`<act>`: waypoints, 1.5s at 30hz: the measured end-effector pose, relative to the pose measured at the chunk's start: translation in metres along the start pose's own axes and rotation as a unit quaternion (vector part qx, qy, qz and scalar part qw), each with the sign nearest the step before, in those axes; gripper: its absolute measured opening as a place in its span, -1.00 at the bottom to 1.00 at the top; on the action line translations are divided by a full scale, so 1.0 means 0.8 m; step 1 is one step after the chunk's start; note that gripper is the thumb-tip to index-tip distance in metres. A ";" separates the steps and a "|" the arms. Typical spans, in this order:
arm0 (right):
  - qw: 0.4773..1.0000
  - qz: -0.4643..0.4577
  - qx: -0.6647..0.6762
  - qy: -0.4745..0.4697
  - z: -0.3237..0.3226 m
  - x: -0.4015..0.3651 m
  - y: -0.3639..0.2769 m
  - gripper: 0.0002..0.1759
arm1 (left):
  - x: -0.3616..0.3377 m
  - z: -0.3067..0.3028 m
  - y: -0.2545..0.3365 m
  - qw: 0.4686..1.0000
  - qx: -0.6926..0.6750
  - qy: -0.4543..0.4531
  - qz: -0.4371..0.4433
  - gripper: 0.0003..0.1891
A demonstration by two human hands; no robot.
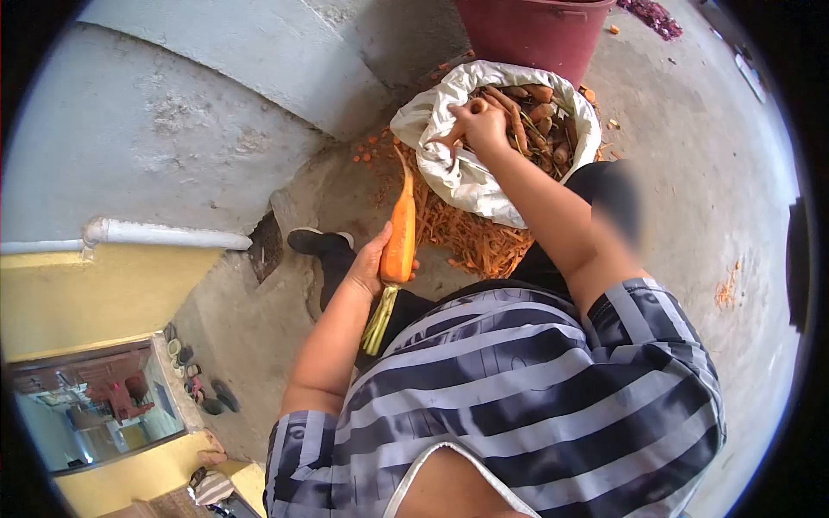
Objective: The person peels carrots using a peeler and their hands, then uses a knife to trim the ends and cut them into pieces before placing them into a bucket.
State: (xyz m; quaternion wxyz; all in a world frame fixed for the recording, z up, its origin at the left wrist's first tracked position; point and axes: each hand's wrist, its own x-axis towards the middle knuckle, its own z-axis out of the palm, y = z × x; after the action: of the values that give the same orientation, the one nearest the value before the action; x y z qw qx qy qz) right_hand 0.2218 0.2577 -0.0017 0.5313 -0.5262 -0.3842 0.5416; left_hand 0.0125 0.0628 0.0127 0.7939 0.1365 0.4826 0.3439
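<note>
My left hand (373,262) is closed around a large peeled carrot (399,242). The carrot's thin root tip points away from me, and its cut green stalks hang toward my lap. At the left rim of a white sack (471,186), my right hand (485,128) is closed with its fingers curled. A round brownish end shows at its fingers and a thin reddish-brown piece hangs below; I cannot make out what it grips. Unpeeled, soil-stained carrots (540,116) fill the sack, whose edge is rolled down.
Orange peelings (484,237) are heaped on the concrete floor against the sack's near side. A dark red tub (540,34) stands just behind the sack. To the left are a grey wall (199,112), a white pipe (164,235) and several shoes (203,388) by a doorway.
</note>
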 end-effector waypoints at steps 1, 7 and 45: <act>0.999 0.035 -0.018 -0.034 0.011 -0.041 -0.036 -0.79 | 0.004 -0.004 0.001 1.000 -0.002 -0.003 0.004 -0.44; 0.934 0.019 0.011 -0.358 0.054 -0.154 -0.021 -0.67 | 0.015 -0.006 -0.001 0.995 0.024 -0.034 0.093 -0.51; 0.994 -0.024 -0.105 0.036 -0.051 0.038 0.072 -0.70 | -0.035 0.006 -0.008 0.982 -0.044 -0.180 0.028 -0.31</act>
State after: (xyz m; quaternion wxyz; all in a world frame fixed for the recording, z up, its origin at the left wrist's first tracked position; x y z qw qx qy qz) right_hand 0.2554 0.2739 -0.0691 0.4998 -0.5885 -0.4320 0.4660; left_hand 0.0113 0.0396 0.0303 0.8630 0.1744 0.3126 0.3565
